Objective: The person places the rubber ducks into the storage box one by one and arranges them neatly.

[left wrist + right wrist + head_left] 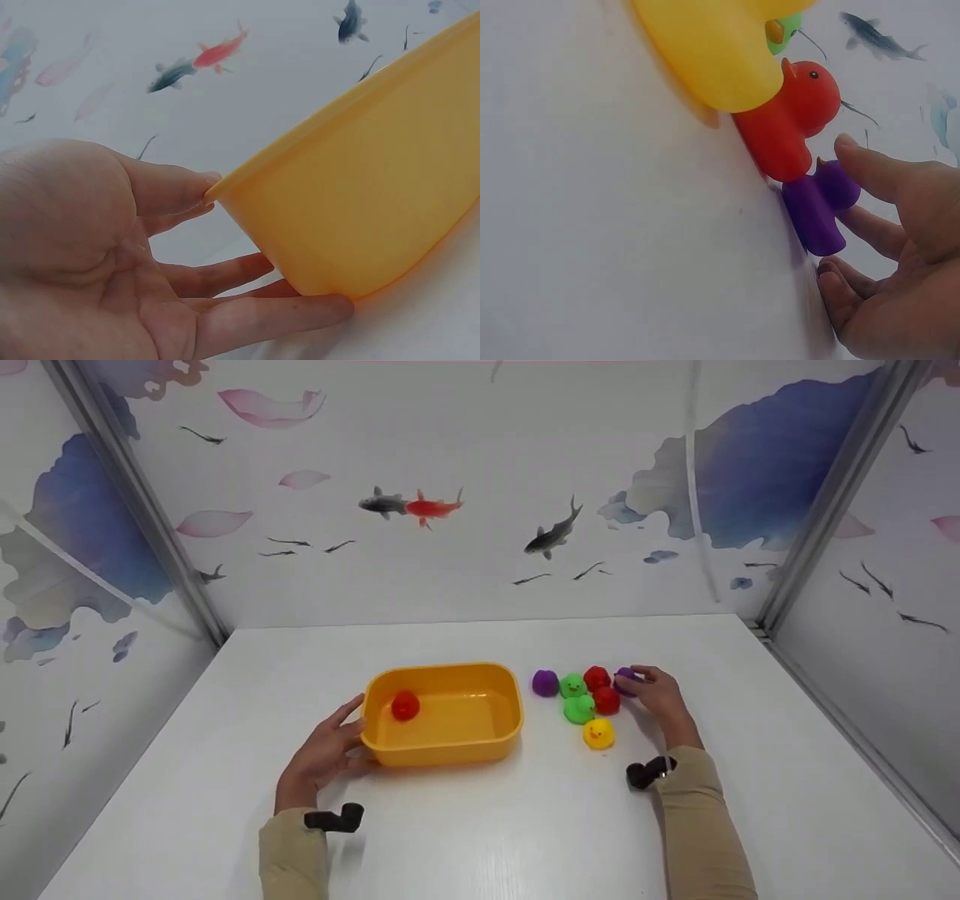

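Note:
At the left end of a yellow-orange plastic basin (442, 754), my left hand (330, 746) touches the wall with fairly straight fingers. Its thumb tip meets the rim in the left wrist view, while the lower fingers lie against the side near the base. A red rubber duck (406, 706) sits inside the basin. To the right, my right hand (658, 694) reaches round a purple rubber duck (816, 214), its thumb close to the duck's head and its fingers spread behind and beside it. That duck stands on the table beside a red duck (784, 127).
Close by are a yellow duck (598, 733), two green ducks (579, 709), two red ducks (606, 700) and another purple duck (545, 683). The white table (480, 840) meets printed panels (480, 577) at the back and sides.

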Available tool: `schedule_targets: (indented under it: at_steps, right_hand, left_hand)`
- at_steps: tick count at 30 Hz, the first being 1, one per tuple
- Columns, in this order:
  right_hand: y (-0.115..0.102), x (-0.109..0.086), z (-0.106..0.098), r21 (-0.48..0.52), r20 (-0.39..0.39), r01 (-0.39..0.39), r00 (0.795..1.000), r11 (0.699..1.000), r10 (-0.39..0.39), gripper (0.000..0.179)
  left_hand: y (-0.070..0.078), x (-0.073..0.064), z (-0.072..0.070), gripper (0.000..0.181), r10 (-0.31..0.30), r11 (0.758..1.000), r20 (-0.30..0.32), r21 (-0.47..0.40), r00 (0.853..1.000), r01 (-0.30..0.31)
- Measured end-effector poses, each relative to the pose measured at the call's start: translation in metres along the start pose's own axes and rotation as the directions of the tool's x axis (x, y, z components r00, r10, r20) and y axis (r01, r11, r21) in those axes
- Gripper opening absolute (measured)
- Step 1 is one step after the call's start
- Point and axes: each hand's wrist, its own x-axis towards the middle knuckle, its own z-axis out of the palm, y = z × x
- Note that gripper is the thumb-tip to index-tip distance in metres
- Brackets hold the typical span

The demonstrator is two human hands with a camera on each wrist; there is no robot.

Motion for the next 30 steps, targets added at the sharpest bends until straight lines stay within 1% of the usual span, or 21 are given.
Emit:
schedule_targets:
  at_steps: [1, 5, 10, 15, 19, 22, 26, 28, 30]
  right_hand:
    - [0.0, 0.0, 0.0, -0.001, 0.0, 0.002, 1.0, 1.0, -0.002, 0.07]
    - [0.0, 0.0, -0.001, -0.009, 0.006, 0.011, 1.0, 1.0, -0.011, 0.068]
    - [-0.001, -0.001, -0.001, -0.014, 0.001, -0.012, 1.0, 1.0, 0.012, 0.065]
    - [-0.001, -0.004, 0.0, 0.007, -0.001, -0.019, 1.0, 1.0, 0.019, 0.06]
    - [-0.003, -0.006, 0.0, 0.038, -0.018, -0.012, 1.0, 0.999, 0.013, 0.059]
    - [-0.007, -0.009, -0.001, 0.052, -0.033, -0.008, 0.999, 0.999, 0.01, 0.06]
    - [-0.014, -0.011, -0.002, 0.066, -0.025, -0.021, 0.999, 0.998, 0.023, 0.063]
    - [-0.019, -0.013, -0.002, 0.067, -0.018, -0.016, 1.0, 0.998, 0.017, 0.064]
    - [-0.025, -0.016, -0.003, 0.082, -0.01, 0.006, 1.0, 0.997, -0.005, 0.063]
  left_hand:
    - [0.0, 0.0, 0.0, 0.06, 0.005, 1.0, 0.007, 0.003, 1.0, -0.005]
    - [0.0, 0.001, 0.001, 0.059, 0.018, 1.0, 0.002, 0.0, 1.0, -0.018]
    - [-0.001, 0.004, 0.001, 0.057, 0.007, 1.0, -0.008, 0.018, 1.0, -0.007]
    - [-0.002, 0.003, 0.002, 0.057, 0.01, 1.0, 0.0, 0.013, 1.0, -0.01]
    - [-0.002, 0.002, 0.002, 0.057, 0.012, 1.0, 0.004, 0.011, 1.0, -0.013]
    - [-0.003, 0.002, 0.002, 0.057, 0.014, 1.0, 0.007, 0.005, 1.0, -0.014]
    - [-0.003, 0.002, 0.001, 0.057, 0.008, 1.0, 0.009, -0.002, 1.0, -0.008]
    - [-0.002, 0.002, 0.0, 0.058, 0.008, 1.0, 0.007, 0.001, 1.0, -0.008]
    - [-0.002, 0.001, 0.0, 0.058, 0.011, 1.0, 0.005, 0.01, 1.0, -0.011]
